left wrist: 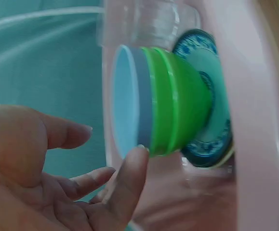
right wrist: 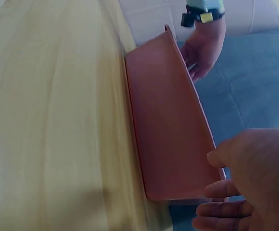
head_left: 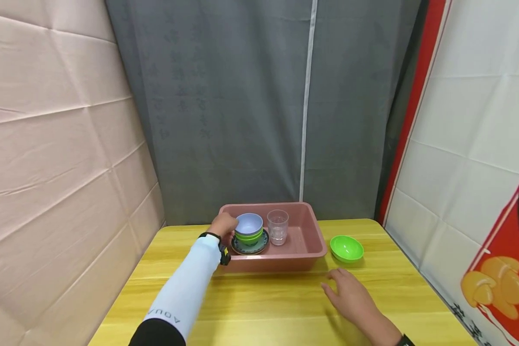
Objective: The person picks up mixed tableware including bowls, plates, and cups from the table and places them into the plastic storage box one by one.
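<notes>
My left hand (head_left: 224,225) reaches over the left side of a pink plastic basin (head_left: 268,265). Inside it, a light blue bowl (head_left: 249,221) is nested in green bowls (head_left: 248,239), which stand on a saucer (head_left: 265,242) with a blue patterned rim. In the left wrist view, the thumb and fingers are spread beside the blue bowl (left wrist: 144,103), one fingertip right at its rim. A clear glass (head_left: 278,228) stands upright right of the stack. My right hand (head_left: 350,294) hovers over the table, fingers loosely bent with nothing in them, just in front of a separate green bowl (head_left: 347,249).
The basin sits at the far edge of a yellow wood-grain table (head_left: 268,307). Behind it hangs a grey curtain (head_left: 233,120). Pale fabric walls (head_left: 69,168) close in the left side, and a white and red printed sheet (head_left: 467,144) the right.
</notes>
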### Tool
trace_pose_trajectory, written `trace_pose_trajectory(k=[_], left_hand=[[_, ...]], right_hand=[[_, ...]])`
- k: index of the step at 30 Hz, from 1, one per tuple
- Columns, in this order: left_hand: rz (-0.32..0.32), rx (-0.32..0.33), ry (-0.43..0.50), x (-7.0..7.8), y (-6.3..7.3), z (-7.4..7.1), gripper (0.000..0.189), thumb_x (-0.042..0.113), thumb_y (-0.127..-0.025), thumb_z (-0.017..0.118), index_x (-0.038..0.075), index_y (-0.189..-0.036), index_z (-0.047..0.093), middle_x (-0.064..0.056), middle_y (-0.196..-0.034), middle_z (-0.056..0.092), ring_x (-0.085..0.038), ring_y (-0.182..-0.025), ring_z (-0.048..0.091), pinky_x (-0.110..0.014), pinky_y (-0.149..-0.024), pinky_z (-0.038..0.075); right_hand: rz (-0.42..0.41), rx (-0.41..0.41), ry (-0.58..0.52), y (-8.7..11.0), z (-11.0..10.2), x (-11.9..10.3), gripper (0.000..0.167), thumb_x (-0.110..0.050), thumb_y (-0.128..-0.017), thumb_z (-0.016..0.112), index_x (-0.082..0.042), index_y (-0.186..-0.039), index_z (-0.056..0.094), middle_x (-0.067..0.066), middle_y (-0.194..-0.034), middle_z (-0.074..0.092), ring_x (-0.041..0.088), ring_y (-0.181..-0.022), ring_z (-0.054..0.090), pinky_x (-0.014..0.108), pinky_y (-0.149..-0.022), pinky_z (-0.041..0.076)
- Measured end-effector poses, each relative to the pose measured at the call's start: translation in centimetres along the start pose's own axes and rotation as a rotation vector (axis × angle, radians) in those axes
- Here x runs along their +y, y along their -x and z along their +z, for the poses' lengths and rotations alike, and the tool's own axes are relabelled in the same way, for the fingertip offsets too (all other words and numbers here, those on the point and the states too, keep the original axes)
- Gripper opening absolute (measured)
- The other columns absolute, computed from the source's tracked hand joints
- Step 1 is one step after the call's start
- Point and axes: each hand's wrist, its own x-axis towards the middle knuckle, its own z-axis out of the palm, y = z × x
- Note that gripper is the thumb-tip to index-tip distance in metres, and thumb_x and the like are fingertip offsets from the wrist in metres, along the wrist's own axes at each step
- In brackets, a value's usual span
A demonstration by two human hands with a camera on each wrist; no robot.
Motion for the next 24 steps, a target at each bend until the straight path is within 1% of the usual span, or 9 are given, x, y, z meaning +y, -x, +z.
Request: trace_pose_trajectory(k=[2, 4, 7, 9, 11, 14, 18, 21, 24], left_hand=[[0.030, 0.025, -0.007, 0.1, 0.6, -0.6, 0.028, 0.019, -0.105, 0.058, -0.004, -0.107, 0.074, -0.002, -0.069, 0.051, -0.020, -0.064, 0.058, -0.030, -0.059, 0.046], [0.069, 0.075, 0.003, 0.2, 1.5, -1.3, 0.026, 0.022, -0.105, 0.058, -0.001, -0.099, 0.069, -0.004, -0.072, 0.051, -0.024, -0.071, 0.060, -0.031, -0.062, 0.045], [0.103, 0.153, 0.027, 0.0, 3.5, -2.4, 0.024, 0.027, -0.106, 0.059, 0.005, -0.097, 0.064, -0.009, -0.085, 0.057, -0.030, -0.084, 0.064, -0.035, -0.068, 0.050], [0.123, 0.198, 0.043, -0.2, 5.2, -3.3, 0.024, 0.028, -0.107, 0.061, 0.005, -0.108, 0.066, -0.014, -0.099, 0.062, -0.032, -0.094, 0.064, -0.039, -0.077, 0.058], [0.142, 0.240, 0.035, -0.6, 6.6, -4.0, 0.031, 0.032, -0.108, 0.065, 0.006, -0.124, 0.067, -0.016, -0.115, 0.065, -0.033, -0.105, 0.064, -0.044, -0.090, 0.061], [0.172, 0.293, 0.014, -1.7, 8.4, -4.9, 0.041, 0.032, -0.108, 0.068, 0.003, -0.137, 0.065, -0.019, -0.128, 0.065, -0.037, -0.117, 0.064, -0.053, -0.103, 0.059], [0.196, 0.355, -0.024, -3.6, 10.0, -5.4, 0.039, 0.028, -0.108, 0.068, 0.000, -0.136, 0.065, -0.021, -0.130, 0.064, -0.039, -0.122, 0.064, -0.058, -0.103, 0.057], [0.196, 0.365, -0.051, -5.4, 10.8, -5.4, 0.039, 0.025, -0.107, 0.069, -0.001, -0.136, 0.065, -0.023, -0.131, 0.063, -0.040, -0.122, 0.063, -0.058, -0.103, 0.057], [0.186, 0.354, -0.069, -7.0, 11.5, -5.2, 0.041, 0.024, -0.107, 0.070, -0.003, -0.137, 0.064, -0.025, -0.132, 0.063, -0.042, -0.124, 0.063, -0.059, -0.104, 0.056]], right_hand=[[0.009, -0.004, 0.000, -0.2, -0.2, 0.2, 0.023, -0.024, -0.100, 0.083, -0.007, -0.113, 0.076, 0.008, -0.110, 0.072, 0.033, -0.105, 0.074, 0.054, -0.090, 0.062], [0.015, -0.008, 0.007, -0.5, -0.4, 0.4, 0.024, -0.026, -0.100, 0.082, -0.007, -0.114, 0.076, 0.008, -0.110, 0.072, 0.034, -0.104, 0.074, 0.055, -0.090, 0.062], [0.029, -0.013, 0.012, -0.8, -0.7, 0.9, 0.025, -0.026, -0.101, 0.082, -0.006, -0.114, 0.075, 0.009, -0.110, 0.072, 0.035, -0.104, 0.074, 0.056, -0.089, 0.061], [0.037, -0.009, 0.011, -1.0, -1.0, 1.4, 0.026, -0.026, -0.101, 0.081, -0.004, -0.114, 0.075, 0.011, -0.111, 0.072, 0.036, -0.105, 0.074, 0.057, -0.090, 0.061], [0.051, -0.006, 0.004, -1.4, -1.3, 1.9, 0.027, -0.025, -0.101, 0.081, -0.002, -0.114, 0.074, 0.014, -0.113, 0.073, 0.038, -0.107, 0.073, 0.059, -0.091, 0.060], [0.080, -0.011, 0.006, -2.0, -1.9, 2.7, 0.030, -0.025, -0.102, 0.079, 0.001, -0.116, 0.073, 0.017, -0.114, 0.072, 0.041, -0.108, 0.073, 0.061, -0.093, 0.059], [0.108, -0.026, 0.022, -2.6, -2.4, 3.8, 0.032, -0.026, -0.103, 0.077, 0.003, -0.115, 0.073, 0.017, -0.110, 0.071, 0.041, -0.105, 0.072, 0.062, -0.091, 0.059], [0.116, -0.023, 0.026, -2.9, -2.5, 4.4, 0.031, -0.025, -0.102, 0.078, 0.004, -0.113, 0.072, 0.017, -0.108, 0.071, 0.040, -0.103, 0.072, 0.061, -0.091, 0.059], [0.125, -0.018, 0.029, -3.1, -2.5, 4.9, 0.030, -0.025, -0.102, 0.078, 0.003, -0.111, 0.072, 0.017, -0.106, 0.071, 0.040, -0.100, 0.072, 0.061, -0.089, 0.059]])
